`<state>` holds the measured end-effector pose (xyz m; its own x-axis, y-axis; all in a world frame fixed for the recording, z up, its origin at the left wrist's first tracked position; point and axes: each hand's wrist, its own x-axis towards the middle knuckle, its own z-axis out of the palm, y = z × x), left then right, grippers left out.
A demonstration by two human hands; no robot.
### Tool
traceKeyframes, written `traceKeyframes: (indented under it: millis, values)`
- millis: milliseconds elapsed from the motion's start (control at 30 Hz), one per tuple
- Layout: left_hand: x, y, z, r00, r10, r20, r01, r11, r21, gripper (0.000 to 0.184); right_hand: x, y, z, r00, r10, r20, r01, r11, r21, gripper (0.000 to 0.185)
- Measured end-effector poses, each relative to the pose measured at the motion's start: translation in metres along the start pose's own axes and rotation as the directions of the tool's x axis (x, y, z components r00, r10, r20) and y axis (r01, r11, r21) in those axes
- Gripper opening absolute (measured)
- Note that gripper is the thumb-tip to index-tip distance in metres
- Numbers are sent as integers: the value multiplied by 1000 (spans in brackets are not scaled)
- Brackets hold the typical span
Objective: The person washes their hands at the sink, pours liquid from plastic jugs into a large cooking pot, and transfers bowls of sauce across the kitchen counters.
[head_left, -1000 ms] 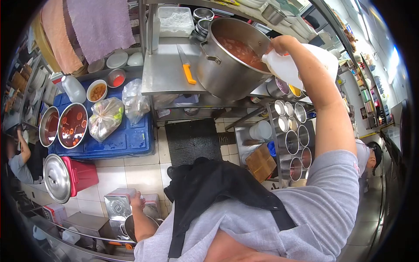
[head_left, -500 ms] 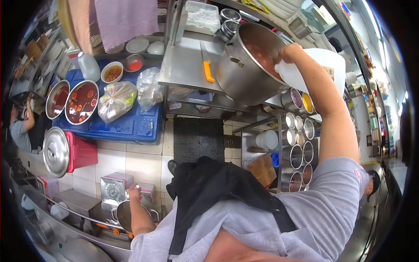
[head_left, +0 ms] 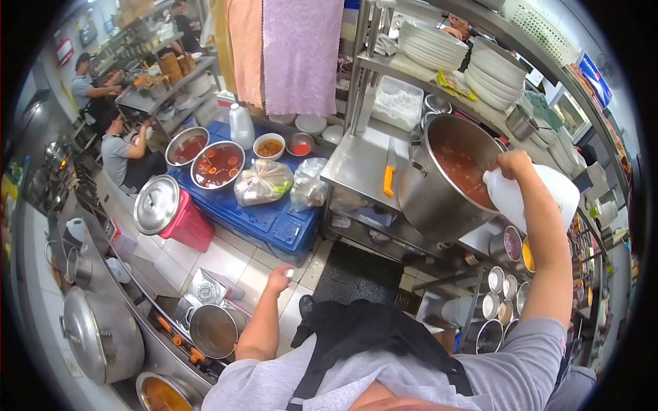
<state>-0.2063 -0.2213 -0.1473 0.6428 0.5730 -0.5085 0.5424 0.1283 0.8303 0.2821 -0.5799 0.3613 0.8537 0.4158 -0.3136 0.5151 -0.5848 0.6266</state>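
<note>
My right hand (head_left: 515,166) is closed round the handle of a white plastic jug (head_left: 556,195). The jug is tipped on its side, its mouth over the rim of a large steel stockpot (head_left: 433,202). Reddish-brown liquid (head_left: 459,168) with pieces in it fills part of the pot; whether anything runs from the jug I cannot tell. Away from the counter, my left hand (head_left: 277,281) is closed with a small white cap (head_left: 288,273) between its fingers. A knife with an orange handle (head_left: 388,181) lies on the steel counter (head_left: 356,161) beside the pot.
Left of the counter, a blue chest (head_left: 284,233) bears bowls of red liquid (head_left: 218,165), a bagged bundle (head_left: 264,182) and another jug (head_left: 241,127). A lidded red bin (head_left: 195,222) stands before it. Plates (head_left: 432,49) are stacked above. Co-workers (head_left: 123,147) are at far left.
The head view has turned, showing more of the room at left and above. My left hand has come up and forward with the cap. The jug stays tipped at the pot's rim.
</note>
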Motion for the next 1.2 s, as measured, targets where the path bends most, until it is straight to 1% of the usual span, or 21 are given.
traceKeyframes:
  millis: [67,133,200,267,300,367,400,433,467,500,533,567,600,667,700,800,867,933,1033,1133,1200]
  values:
    - [-17,56,31,988,139,72,-135,989,-65,50,-17,14,13,999,-25,-37,27,998,48,52]
    - [-34,106,60,974,190,121,-172,975,-143,50,-38,27,28,979,102,-178,-59,972,228,59]
    - [-36,136,85,947,248,202,-208,957,-201,45,-55,42,47,964,104,-246,-39,965,258,65]
    - [-59,186,108,936,272,224,-226,951,-210,42,-78,48,63,877,297,-377,-79,865,496,69]
    - [-71,212,118,921,293,258,-240,946,-216,41,-89,49,71,876,291,-385,-70,865,497,69]
    - [-87,257,140,894,360,266,-319,929,-186,36,-115,41,84,784,390,-483,64,723,688,72]
    - [-98,282,151,880,397,260,-351,913,-208,34,-129,26,88,703,429,-567,205,641,739,71]
    - [-101,302,161,853,456,256,-408,886,-218,32,-143,8,90,612,477,-631,350,552,757,70]
    - [-109,322,168,839,496,226,-458,866,-201,34,-149,-7,98,519,464,-718,459,558,692,68]
    - [-118,343,175,824,542,165,-527,840,-127,36,-156,-29,102,524,509,-683,459,507,730,62]
    - [-122,361,178,788,592,172,-589,805,-72,40,-166,-51,100,602,517,-609,449,412,793,51]
    - [-136,381,178,788,591,173,-599,801,-8,43,-163,-75,107,631,501,-592,535,271,800,42]
    - [-139,391,181,737,659,154,-668,744,16,44,-160,-99,113,668,483,-567,499,274,822,40]
    - [-152,406,176,660,731,172,-751,642,153,38,-146,-147,125,759,399,-515,506,136,852,38]
    - [-146,401,173,665,721,196,-747,635,197,40,-137,-171,131,782,362,-507,499,124,858,38]
    - [-134,380,150,706,668,235,-705,630,325,46,-126,-228,111,814,255,-522,497,161,853,39]
    - [-116,353,127,703,697,142,-698,637,326,50,-116,-261,96,823,181,-539,515,166,841,39]
    - [-111,341,89,769,631,102,-619,695,365,51,-105,-294,75,836,112,-537,516,173,839,40]
    - [-93,320,37,849,527,28,-488,763,423,52,-88,-344,46,697,-33,-716,700,244,671,40]
    - [-79,303,-15,873,484,-66,-399,784,476,53,-75,-393,6,666,-114,-737,737,254,626,40]
    - [-69,292,-46,918,391,-63,-325,833,447,49,-67,-420,-17,704,-179,-688,710,217,670,40]
